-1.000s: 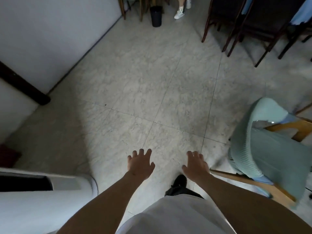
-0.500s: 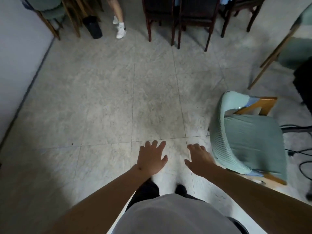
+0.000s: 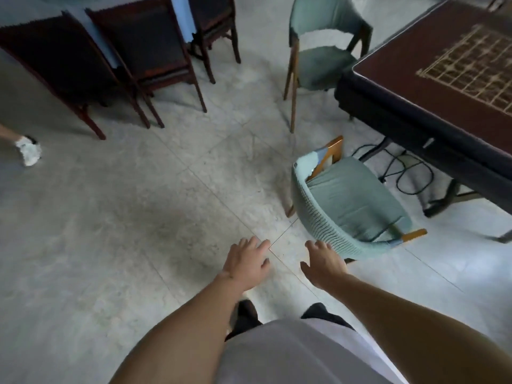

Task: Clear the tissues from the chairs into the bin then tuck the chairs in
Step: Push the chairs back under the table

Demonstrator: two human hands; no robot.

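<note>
Both bare hands held out low over the pale marbled tile floor (image 3: 116, 217), palms down: left hand (image 3: 247, 263) with fingers loosely spread and holding nothing, right hand (image 3: 322, 263) likewise spread and empty, its fingertips just beside the ribbed curved back of the near teal upholstered chair with light wooden legs (image 3: 352, 200). That chair stands pulled out from the dark brown square table with a grid-patterned top (image 3: 443, 70) at right; a second teal chair with wooden legs (image 3: 321, 48) stands at the table's far corner, three dark wooden chairs with dark seats (image 3: 133, 51) stand upper left. No tissue is discernible on either teal seat; black cables (image 3: 404, 173) lie on the floor under the table, and another person's white-shoed foot (image 3: 29, 151) shows at the left edge.
</note>
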